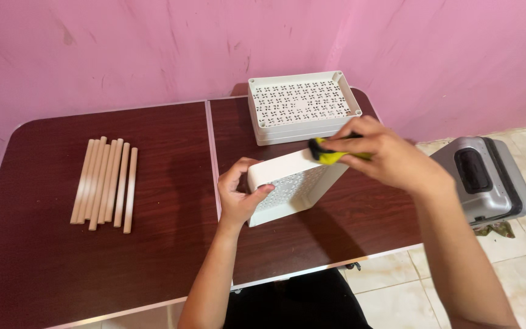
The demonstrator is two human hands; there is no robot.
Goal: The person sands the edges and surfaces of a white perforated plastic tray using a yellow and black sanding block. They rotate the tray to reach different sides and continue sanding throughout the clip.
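Our left hand grips a white perforated tray tilted on edge on the tabletop; our right hand pinches a yellow tool against its top edge. Beyond, stacked trays; far left, wooden dowels.

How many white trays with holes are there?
3 at least: one tilted tray held by the left hand and right hand, two in the stack behind. More may be hidden.
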